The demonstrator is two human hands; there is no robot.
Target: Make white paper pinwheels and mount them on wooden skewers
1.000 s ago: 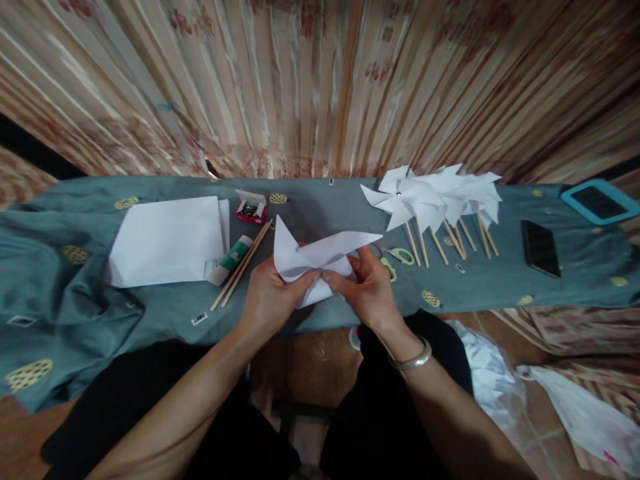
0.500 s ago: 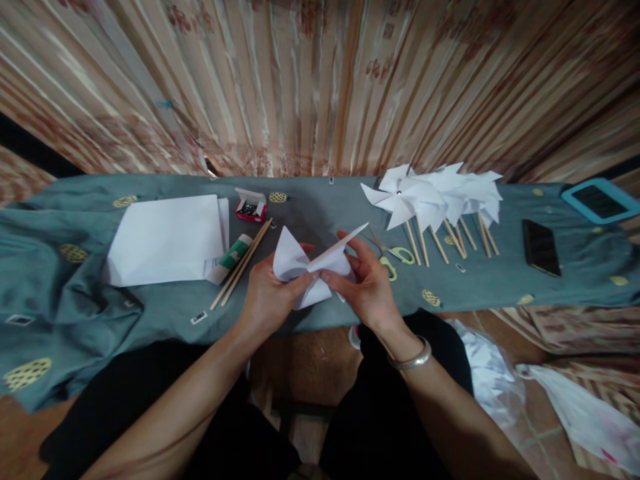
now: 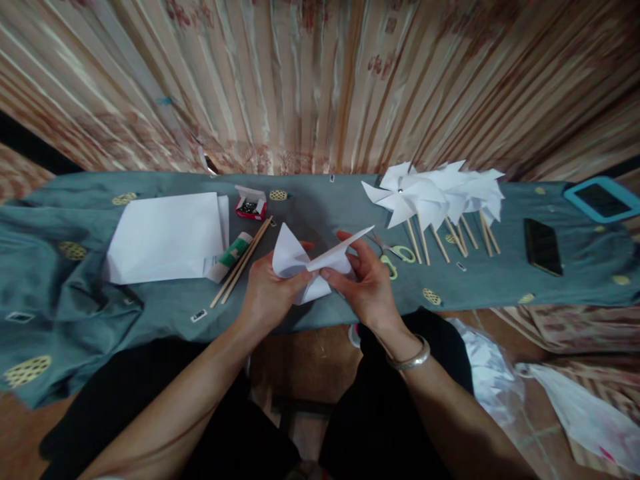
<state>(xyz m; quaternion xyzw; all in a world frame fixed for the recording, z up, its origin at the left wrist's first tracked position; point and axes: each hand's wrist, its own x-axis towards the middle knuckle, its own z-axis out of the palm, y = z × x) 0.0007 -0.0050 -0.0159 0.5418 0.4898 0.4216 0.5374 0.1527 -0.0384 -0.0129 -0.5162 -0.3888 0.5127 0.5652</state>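
Between my hands is a white paper pinwheel, its corners bent in toward the middle. My left hand grips its left side, thumb pressed near the centre. On the right side, my right hand pinches it with the thumb at the centre and fingers behind a raised blade. The fingers behind the paper are partly hidden. Scissors with light green handles lie just beyond my right hand. Left of my left hand are wooden sticks and a green and white glue stick.
A stack of white paper lies at the left. Behind the sticks stands an open red box of small dark pieces. Several finished pinwheels on sticks are piled at right, beside a black phone and a blue-framed tablet. Plastic bags sit on the floor.
Both hands keep their hold on the paper. The right thumb and the paper's lower flap have shifted slightly; the other things lie as before.
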